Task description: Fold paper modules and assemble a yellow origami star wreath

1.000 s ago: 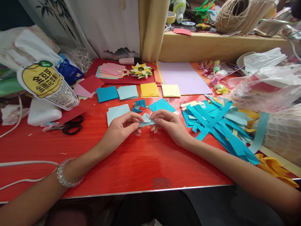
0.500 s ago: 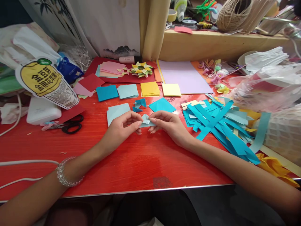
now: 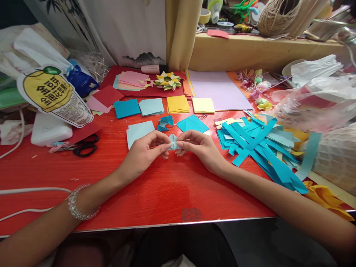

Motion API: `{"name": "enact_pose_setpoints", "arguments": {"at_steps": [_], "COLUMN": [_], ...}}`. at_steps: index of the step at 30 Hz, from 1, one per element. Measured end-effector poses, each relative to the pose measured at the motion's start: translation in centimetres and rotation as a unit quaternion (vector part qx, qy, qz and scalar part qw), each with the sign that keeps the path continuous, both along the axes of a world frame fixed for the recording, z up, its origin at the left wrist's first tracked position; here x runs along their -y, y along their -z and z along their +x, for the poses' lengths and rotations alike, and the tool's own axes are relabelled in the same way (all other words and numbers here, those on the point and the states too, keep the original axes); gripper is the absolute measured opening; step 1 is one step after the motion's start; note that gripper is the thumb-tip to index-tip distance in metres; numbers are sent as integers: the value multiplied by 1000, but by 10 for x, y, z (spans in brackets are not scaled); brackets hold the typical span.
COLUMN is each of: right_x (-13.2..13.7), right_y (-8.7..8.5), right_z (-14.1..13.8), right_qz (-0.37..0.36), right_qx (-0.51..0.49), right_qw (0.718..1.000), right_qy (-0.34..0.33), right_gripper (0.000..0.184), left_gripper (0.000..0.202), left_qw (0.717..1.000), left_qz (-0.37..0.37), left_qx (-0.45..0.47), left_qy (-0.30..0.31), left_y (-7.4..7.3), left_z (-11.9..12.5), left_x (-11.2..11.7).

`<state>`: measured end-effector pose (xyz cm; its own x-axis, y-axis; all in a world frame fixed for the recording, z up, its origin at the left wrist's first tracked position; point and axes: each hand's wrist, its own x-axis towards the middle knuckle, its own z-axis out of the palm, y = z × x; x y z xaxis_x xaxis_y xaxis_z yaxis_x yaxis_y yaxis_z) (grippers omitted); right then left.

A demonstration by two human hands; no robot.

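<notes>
Between my hands is a small folded piece of light blue paper (image 3: 173,142), creased toward its middle. My left hand (image 3: 150,147) pinches its left end between thumb and fingers. At the right end, my right hand (image 3: 198,146) grips it the same way; the fingers hide both ends. Light blue paper sheets (image 3: 140,131) lie just behind my left hand. Behind the held piece sit small folded blue papers (image 3: 166,123), and a blue paper square (image 3: 192,124) lies beyond my right hand.
Blue, pale blue, orange and yellow paper stacks (image 3: 178,104) form a row farther back. A heap of blue paper strips (image 3: 257,144) lies on the right of the red table (image 3: 155,196). Black-handled scissors (image 3: 85,146) rest at left. A folded paper ring (image 3: 168,81) sits at the back.
The upper part of the light blue paper, which stood as a small peak, now looks more spread, with creases meeting at its middle. Both hands keep nearly the same place.
</notes>
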<state>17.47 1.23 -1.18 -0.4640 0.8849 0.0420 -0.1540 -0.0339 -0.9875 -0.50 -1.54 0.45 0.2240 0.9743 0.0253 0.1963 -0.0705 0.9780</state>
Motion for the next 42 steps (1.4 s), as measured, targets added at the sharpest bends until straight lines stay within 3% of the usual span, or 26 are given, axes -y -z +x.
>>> {"name": "enact_pose_setpoints", "arguments": {"at_steps": [8, 18, 23, 31, 36, 39, 42], "right_x": [-2, 0, 2, 3, 5, 4, 2], "right_y": [-1, 0, 1, 3, 4, 4, 3], "right_z": [1, 1, 1, 0, 2, 3, 2], "right_qz": [-67, -58, -49, -11, 51, 46, 18], "right_qx": [26, 26, 28, 64, 84, 83, 59], "right_qw": [996, 997, 997, 996, 992, 992, 995], "right_qy": [-52, -45, -45, -54, -76, -85, -75], "right_gripper": [24, 24, 25, 23, 24, 24, 21], "left_gripper": [15, 11, 19, 22, 22, 22, 21], "left_qw": [1000, 1000, 1000, 993, 991, 990, 988], "left_qz": [12, 4, -14, -11, -34, -33, 5], "left_qx": [-29, -2, 14, -116, -120, -124, -152], "left_qy": [0, -2, -15, 20, 49, 65, 34], "left_y": [2, 0, -1, -1, 1, 1, 0], "left_z": [0, 2, 3, -2, -3, -3, -3], "left_x": [1, 1, -1, -1, -2, -3, -4]}}
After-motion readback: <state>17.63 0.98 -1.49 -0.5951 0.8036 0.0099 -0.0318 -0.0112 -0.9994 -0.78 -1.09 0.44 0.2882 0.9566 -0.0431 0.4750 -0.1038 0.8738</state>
